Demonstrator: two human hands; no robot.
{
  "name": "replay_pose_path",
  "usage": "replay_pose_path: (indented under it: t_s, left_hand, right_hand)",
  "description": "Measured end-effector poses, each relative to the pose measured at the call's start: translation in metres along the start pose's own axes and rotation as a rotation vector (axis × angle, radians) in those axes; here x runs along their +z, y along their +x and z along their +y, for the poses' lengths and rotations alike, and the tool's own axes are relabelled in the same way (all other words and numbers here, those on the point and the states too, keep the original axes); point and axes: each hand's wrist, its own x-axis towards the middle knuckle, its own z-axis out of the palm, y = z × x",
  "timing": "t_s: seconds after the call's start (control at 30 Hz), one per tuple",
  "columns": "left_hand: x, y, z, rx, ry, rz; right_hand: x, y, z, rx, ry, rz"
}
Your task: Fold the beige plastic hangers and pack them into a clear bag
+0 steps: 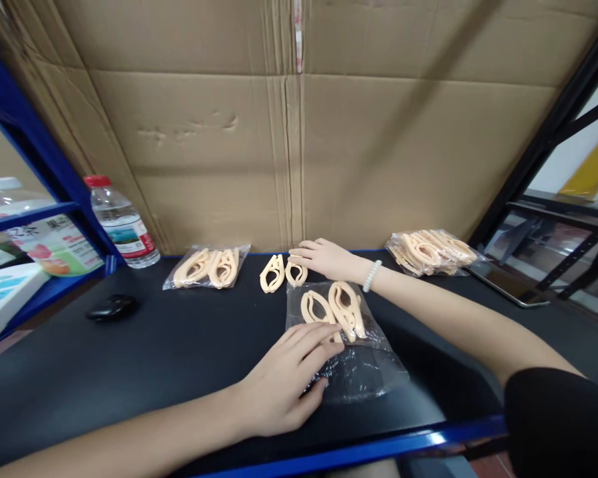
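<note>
Two cream-coloured folding hangers (pixel 345 307) lie in a clear plastic bag (pixel 363 375) near the table's front middle. My left hand (pixel 294 375) rests on the bag's left side, fingers spread over the lower end of one hanger. Behind the bag, my right hand (pixel 329 259), with a beaded bracelet at the wrist, reaches over a loose hanger (pixel 296 272); its fingers are stretched out and touch or cover the hanger's top. Just left of it lies another loose hanger (pixel 272 273), with no hand on it.
A bagged pair of hangers (pixel 206 267) lies back left, a pile of bagged hangers (pixel 428 251) back right beside a tablet-like device (pixel 508 285). A water bottle (pixel 124 226) and black mouse (pixel 111 308) are at left. Cardboard (pixel 204 153) stands behind the table.
</note>
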Motion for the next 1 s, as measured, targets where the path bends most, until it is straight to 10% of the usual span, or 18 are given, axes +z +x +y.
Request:
replay_pose_path:
  t_s: [0.2, 0.4, 0.57, 0.8, 1.0]
  left_hand:
    - [-0.004, 0.001, 0.001, 0.013, -0.004, 0.014]
    - [-0.002, -0.002, -0.002, 0.021, -0.029, 0.047]
    - [-0.002, -0.003, -0.002, 0.010, -0.019, 0.101]
    - [-0.001, -0.007, -0.002, -0.037, 0.000, 0.102]
    - [0.000, -0.007, -0.002, -0.083, -0.010, 0.083]
  right_hand:
    - [0.034, 0.023, 0.026, 0.016, 0.038, -0.062]
    - [0.020, -0.013, 0.047, 0.096, 0.185, -0.102]
    - [-0.004, -0.054, 0.033, 0.266, 0.262, 0.107]
    - [-0.075, -0.115, -0.053, 0.477, 0.129, 0.611]
    - [-0.116, -0.155, -0.167, 0.263, 0.066, 0.481]
